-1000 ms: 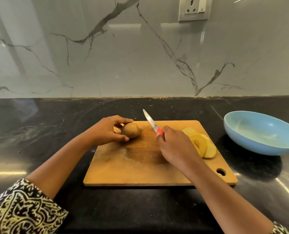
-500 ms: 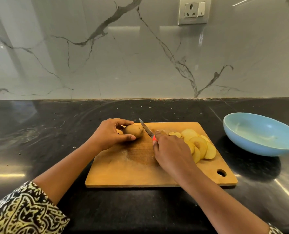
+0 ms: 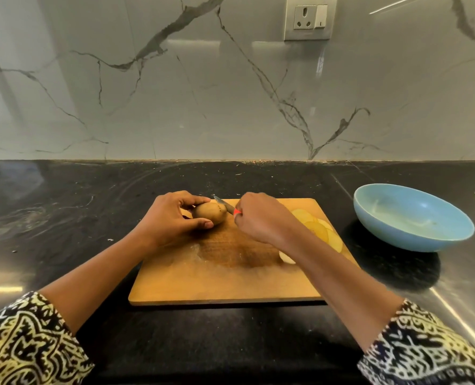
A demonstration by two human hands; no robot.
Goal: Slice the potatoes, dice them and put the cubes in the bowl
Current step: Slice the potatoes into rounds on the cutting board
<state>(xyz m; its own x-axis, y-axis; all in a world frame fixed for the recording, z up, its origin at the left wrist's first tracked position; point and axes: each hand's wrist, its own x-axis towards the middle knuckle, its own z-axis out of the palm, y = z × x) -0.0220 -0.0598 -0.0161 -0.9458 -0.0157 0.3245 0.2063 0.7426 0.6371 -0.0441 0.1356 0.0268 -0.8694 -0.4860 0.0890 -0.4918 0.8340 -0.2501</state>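
A brown potato (image 3: 210, 213) lies on the far left part of a wooden cutting board (image 3: 203, 279). My left hand (image 3: 169, 220) holds the potato between thumb and fingers. My right hand (image 3: 261, 218) grips a knife (image 3: 225, 204) with a red handle, and its blade rests against the potato's right end. Several yellow potato slices (image 3: 319, 229) lie on the board's right side, partly hidden by my right forearm. A light blue bowl (image 3: 414, 218) stands to the right of the board, with nothing visible inside it.
The board lies on a black stone counter (image 3: 64, 218) against a marble wall. A wall socket (image 3: 309, 18) is high above the board. Small crumbs dot the counter at the left.
The knife has moved left and down from the air until its blade meets the potato's right end. My left hand keeps its hold on the potato.
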